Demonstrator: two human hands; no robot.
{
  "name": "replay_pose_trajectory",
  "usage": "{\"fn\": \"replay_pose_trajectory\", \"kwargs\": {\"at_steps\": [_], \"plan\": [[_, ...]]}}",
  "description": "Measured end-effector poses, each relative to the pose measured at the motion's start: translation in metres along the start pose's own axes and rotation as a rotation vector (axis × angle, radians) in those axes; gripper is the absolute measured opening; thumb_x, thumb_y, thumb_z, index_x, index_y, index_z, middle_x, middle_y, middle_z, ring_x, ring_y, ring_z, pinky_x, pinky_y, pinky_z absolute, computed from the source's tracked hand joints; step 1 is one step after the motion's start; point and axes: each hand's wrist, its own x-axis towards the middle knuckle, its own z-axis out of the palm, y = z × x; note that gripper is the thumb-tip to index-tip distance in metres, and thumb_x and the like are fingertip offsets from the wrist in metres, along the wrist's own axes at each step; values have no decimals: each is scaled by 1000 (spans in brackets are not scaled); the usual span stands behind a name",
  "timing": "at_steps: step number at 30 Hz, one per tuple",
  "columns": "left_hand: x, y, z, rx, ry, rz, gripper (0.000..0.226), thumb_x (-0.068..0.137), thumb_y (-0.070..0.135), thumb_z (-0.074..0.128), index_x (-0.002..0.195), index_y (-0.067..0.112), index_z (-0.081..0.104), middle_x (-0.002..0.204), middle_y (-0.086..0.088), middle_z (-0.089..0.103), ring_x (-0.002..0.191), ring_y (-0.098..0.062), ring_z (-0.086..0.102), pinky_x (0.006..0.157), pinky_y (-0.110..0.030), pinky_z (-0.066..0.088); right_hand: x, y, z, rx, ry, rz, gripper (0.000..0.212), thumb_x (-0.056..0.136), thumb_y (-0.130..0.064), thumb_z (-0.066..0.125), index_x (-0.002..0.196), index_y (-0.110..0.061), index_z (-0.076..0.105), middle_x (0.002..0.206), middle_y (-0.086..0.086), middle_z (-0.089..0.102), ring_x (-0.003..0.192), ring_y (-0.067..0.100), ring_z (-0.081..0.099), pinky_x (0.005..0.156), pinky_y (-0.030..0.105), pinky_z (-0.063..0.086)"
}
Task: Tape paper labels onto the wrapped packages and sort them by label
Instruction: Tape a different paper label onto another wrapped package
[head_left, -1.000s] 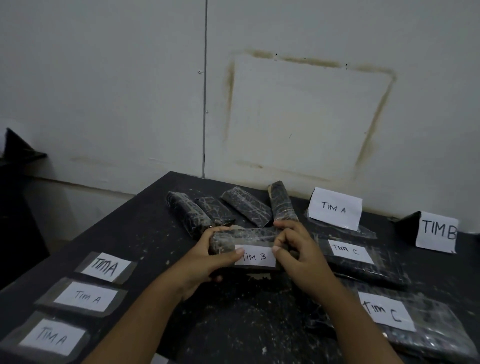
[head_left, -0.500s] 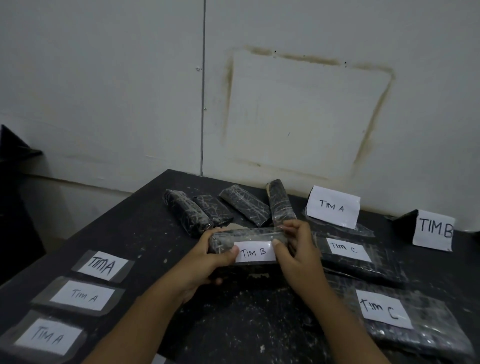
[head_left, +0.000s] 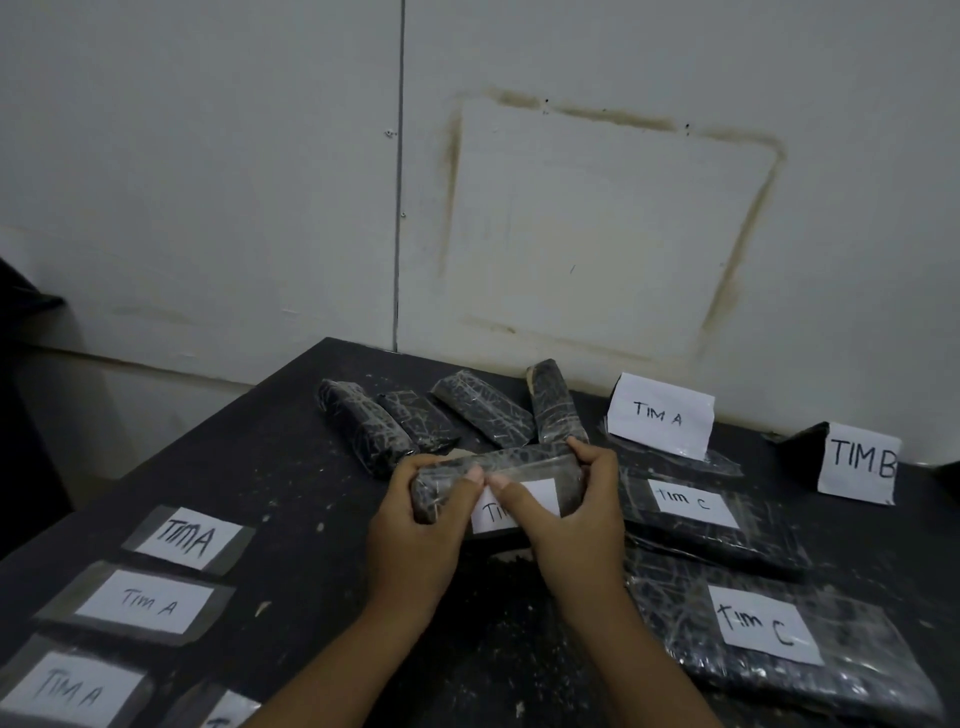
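Taped labels (head_left: 145, 603), eight o'clock: TIM A. Standing card (head_left: 660, 415), one o'clock: TIM A. Sign (head_left: 860, 462), three o'clock: TIM B. Flat packages (head_left: 769, 540), four o'clock: Tim C.

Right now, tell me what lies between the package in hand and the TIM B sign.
The upper TIM C package lies flat between the held package and the TIM B sign. Lifted over it, the path looks clear.
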Motion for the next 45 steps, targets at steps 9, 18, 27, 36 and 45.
{"fn": "replay_pose_trajectory", "kwargs": {"at_steps": [9,18,27,36,45], "plan": [[6,1,-8,19,80,139,22,73,57,53,78,39,62,75,16,70,65,-1,66,47,-15,48,4,3,-1,69,141,-103,10,88,-17,62,80,-24,63,76,-7,65,71,4,59,63,19,50],[13,6,-20,18,-191,-281,55,61,88,46,92,45,62,84,17,71,66,-1,67,45,-20,46,0,6,-7,-299,-77,-26,66,68,-75,50,118,-32,54,109,-14,59,99,3,56,82,25,48],[19,15,-33,-77,-315,-254,52,50,53,87,95,39,65,79,6,74,44,-5,56,33,-17,35,10,-8,-17,-203,-194,-54,74,70,-38,76,136,-23,47,126,-6,58,115,8,54,95,27,46],[17,12,-36,-161,-440,-234,61,57,45,75,115,35,58,93,-1,72,46,-19,55,35,-22,37,6,1,-26,-43,-87,-110,31,94,-20,52,122,-8,61,112,2,68,109,14,61,90,28,52],[1,5,-10,81,20,26,49,55,71,67,91,40,55,87,24,68,72,2,67,62,-24,55,-7,8,0,-43,63,-172,10,85,-36,62,89,-26,63,81,-7,68,77,4,65,68,29,56]]}}
